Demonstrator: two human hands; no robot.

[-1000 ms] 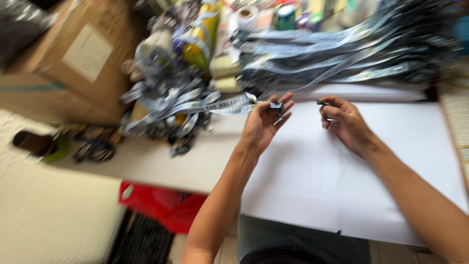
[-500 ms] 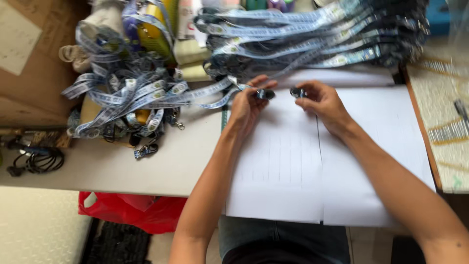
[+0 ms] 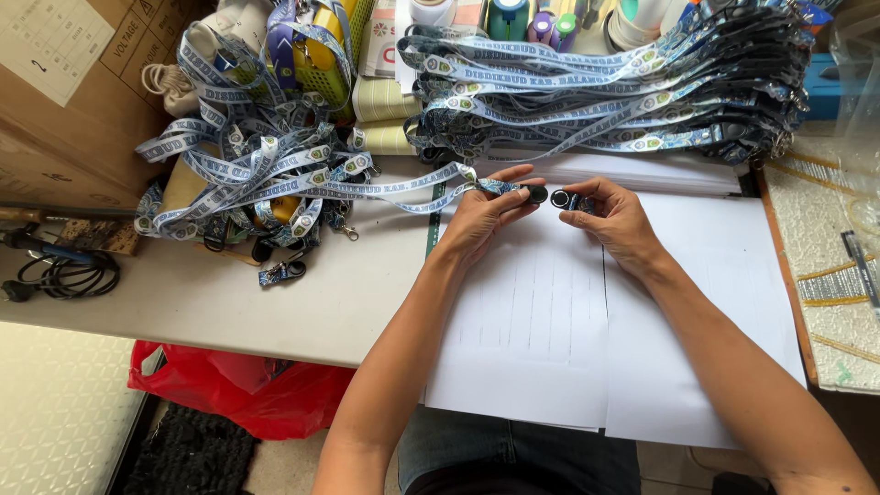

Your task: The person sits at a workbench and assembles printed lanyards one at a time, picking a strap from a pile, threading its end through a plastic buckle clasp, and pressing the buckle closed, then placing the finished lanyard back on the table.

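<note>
Lanyard strap, blue and white with printed lettering, is stretched across the grey table from the tangled heap of lanyards at nine o'clock to the left hand. Its end is pinched between the thumb and forefinger of that hand, and a small black clip piece is seen at the fingertips. A second black ring-shaped piece is gripped in the closed fingers of the right hand, just beside the first; whether the two pieces touch cannot be told. Both hands are held over white paper sheets spread on the table towards six o'clock. A neat stack of finished lanyards is laid at twelve o'clock, just beyond the hands. A cardboard box is placed at ten o'clock, and black cables are coiled at the table's edge at nine o'clock. A red plastic bag is seen below the table at seven o'clock. Rolls of tape and small containers are lined up at the far edge, at twelve o'clock.
</note>
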